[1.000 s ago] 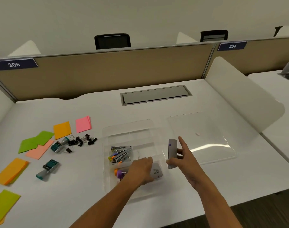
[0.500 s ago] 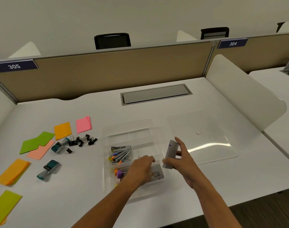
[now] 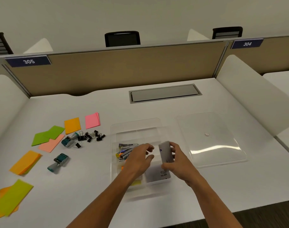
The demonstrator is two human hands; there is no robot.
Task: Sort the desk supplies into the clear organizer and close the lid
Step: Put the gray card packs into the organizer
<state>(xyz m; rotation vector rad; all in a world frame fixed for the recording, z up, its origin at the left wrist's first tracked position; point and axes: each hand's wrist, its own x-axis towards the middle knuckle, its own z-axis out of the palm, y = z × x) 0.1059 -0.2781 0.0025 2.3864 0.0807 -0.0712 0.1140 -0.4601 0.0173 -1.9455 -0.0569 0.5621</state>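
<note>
At the left of the frame, your sticky-note pads [image 3: 25,162] lie scattered on the white bench [image 3: 94,186] in green, orange, peach and pink. Just right of them are two teal date stamps [image 3: 58,162] and a heap of black binder clips [image 3: 91,137].

At centre sits the clear organizer [image 3: 135,125], with staplers [image 3: 126,151] in a left compartment and a grey box [image 3: 157,174] lying flat in the near right one.

Your left hand [image 3: 138,159] hovers over the organizer with its fingers loosely curved, holding nothing. Just right of it, your right hand [image 3: 178,162] grips a second grey box [image 3: 165,153], tilted on end above the organizer, thumb on the near end and fingers behind it.

Right of the organizer and apart from it, the clear lid [image 3: 211,139] lies flat on the bench.
</note>
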